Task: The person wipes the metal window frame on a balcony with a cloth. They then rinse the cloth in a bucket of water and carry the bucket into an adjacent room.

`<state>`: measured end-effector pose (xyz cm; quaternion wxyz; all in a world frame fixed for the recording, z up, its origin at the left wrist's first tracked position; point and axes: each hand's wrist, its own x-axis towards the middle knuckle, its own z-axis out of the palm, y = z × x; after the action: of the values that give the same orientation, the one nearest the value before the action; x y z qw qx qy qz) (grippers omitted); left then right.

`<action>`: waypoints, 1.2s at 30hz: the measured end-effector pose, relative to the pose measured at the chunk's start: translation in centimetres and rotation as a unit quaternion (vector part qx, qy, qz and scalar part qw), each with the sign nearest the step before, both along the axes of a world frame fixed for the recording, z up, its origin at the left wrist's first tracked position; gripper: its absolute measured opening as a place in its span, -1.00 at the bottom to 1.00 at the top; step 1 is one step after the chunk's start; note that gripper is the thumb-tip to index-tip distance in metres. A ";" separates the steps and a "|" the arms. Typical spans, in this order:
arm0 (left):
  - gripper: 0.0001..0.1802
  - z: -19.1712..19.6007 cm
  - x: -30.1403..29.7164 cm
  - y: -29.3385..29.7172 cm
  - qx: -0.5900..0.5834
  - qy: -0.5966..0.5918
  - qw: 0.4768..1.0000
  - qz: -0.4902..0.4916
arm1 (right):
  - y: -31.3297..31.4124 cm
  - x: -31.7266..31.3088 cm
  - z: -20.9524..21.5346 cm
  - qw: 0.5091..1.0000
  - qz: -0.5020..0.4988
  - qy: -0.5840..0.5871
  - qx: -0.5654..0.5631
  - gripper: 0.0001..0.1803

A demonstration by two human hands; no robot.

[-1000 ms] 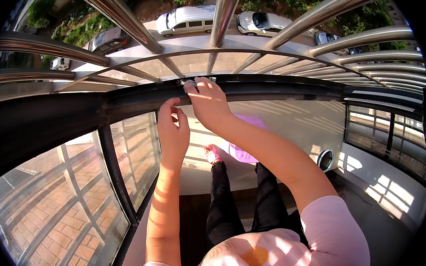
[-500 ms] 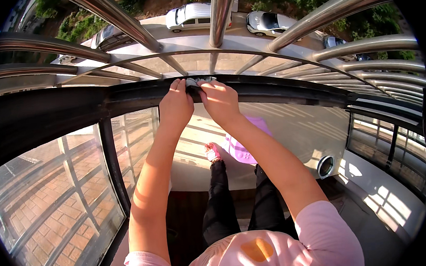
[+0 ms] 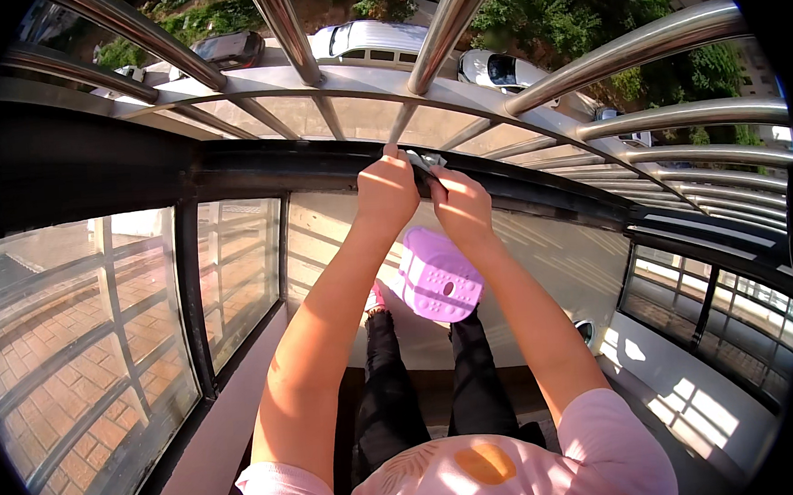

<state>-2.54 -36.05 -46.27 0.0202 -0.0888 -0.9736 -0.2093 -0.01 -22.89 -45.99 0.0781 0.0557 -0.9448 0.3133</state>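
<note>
Both my arms reach forward to a dark window frame [image 3: 538,181] at the far side. My left hand [image 3: 388,190] is closed, its fingers curled over the frame's top edge around a crumpled grey-white cloth [image 3: 425,160]. Just to its right, my right hand [image 3: 463,203] pinches the other side of the same cloth, thumb toward the left hand. The cloth lies against the frame; most of it is hidden by my fingers.
Thick metal bars [image 3: 456,28] fan out beyond the frame, with parked cars and trees far below. Glass panes [image 3: 85,357] stand at my left. Under my arms is a purple plastic stool [image 3: 427,268], near my foot in a pink shoe [image 3: 374,300].
Both hands have moved to the right along the frame with the cloth. The view has shifted, and more of the purple stool shows between my arms.
</note>
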 end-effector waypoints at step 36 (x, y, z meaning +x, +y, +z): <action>-0.46 -1.6 4.5 27.1 0.111 0.063 0.992 -0.012 | 24.4 4.3 1.0 0.993 -0.106 -0.036 -0.039 -0.76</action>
<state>1.95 -8.91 -47.89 0.0892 -0.1102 -0.9399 -0.3107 4.26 1.50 -44.97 0.0785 -0.0590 -0.9347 0.3416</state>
